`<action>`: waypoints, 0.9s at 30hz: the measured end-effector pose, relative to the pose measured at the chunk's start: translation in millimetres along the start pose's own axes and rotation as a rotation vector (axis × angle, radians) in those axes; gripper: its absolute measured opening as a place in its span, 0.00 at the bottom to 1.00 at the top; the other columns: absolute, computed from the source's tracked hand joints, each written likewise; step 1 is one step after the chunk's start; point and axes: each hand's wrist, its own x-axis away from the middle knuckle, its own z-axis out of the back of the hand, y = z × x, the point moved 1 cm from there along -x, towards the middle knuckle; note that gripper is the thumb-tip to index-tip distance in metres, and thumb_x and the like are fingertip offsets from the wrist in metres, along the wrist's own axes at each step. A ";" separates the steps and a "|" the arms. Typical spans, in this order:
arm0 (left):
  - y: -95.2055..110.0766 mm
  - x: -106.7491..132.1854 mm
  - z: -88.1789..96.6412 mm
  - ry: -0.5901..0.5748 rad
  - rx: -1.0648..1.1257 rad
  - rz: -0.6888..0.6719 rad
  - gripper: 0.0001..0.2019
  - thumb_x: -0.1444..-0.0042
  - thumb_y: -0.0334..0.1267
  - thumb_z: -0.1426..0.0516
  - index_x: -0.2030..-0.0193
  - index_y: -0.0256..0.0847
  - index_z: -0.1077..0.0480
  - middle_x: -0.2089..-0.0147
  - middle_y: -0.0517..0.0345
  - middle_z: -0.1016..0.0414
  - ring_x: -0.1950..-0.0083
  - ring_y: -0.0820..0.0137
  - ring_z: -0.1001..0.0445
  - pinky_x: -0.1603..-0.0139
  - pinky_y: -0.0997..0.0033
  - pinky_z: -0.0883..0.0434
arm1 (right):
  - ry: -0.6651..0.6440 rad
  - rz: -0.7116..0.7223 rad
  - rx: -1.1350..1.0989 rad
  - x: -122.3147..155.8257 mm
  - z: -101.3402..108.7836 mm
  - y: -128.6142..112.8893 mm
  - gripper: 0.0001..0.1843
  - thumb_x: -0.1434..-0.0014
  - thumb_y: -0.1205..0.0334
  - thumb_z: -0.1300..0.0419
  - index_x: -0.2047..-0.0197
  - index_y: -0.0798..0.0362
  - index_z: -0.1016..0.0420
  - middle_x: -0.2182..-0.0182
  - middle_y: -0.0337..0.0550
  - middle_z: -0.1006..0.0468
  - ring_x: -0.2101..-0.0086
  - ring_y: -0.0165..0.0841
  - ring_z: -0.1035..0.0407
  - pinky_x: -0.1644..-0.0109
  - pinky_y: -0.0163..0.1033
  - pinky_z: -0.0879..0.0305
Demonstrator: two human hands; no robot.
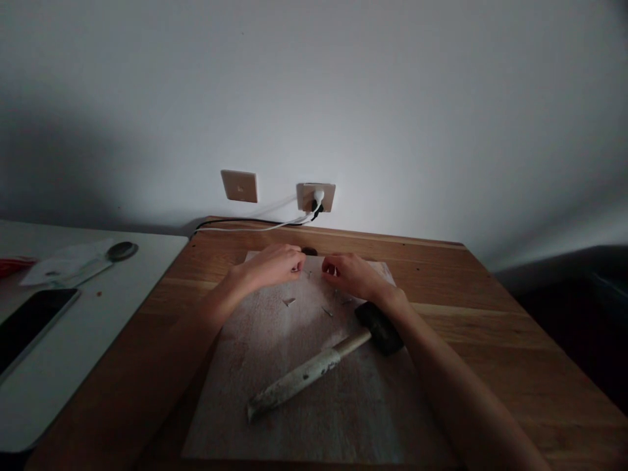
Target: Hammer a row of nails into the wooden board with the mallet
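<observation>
A pale wooden board [235, 399] lies on the brown table. Over its far edge, my left hand [280, 263] is closed with the fingers curled in. My right hand [349, 273] is closed too, a short gap to the right of it, thumb and fingertips together. Whatever either hand holds is too small or hidden to make out. Several small nails, including one nail [327, 311] and another nail [289, 301], are scattered on the board below the hands. A hammer [307, 376] with a dark blocky head and worn pale handle lies diagonally across the board, its head beside my right forearm.
A white surface [105, 327] on the left bears a phone [36, 324], a round dark-topped item [122, 251] and clear plastic packaging. Cables [245, 226] run along the table's back edge to a wall socket [316, 196]. Behind the table stands a wall.
</observation>
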 end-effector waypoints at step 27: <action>11.2 5.5 15.9 -0.215 0.124 0.102 0.12 0.36 0.47 0.40 0.64 0.43 0.20 0.63 0.54 0.17 0.61 0.62 0.21 0.63 0.68 0.35 | 0.060 0.136 0.083 -0.2 -3.4 -16.3 0.12 0.29 0.67 0.38 0.46 0.56 0.18 0.54 0.53 0.19 0.55 0.40 0.23 0.52 0.39 0.32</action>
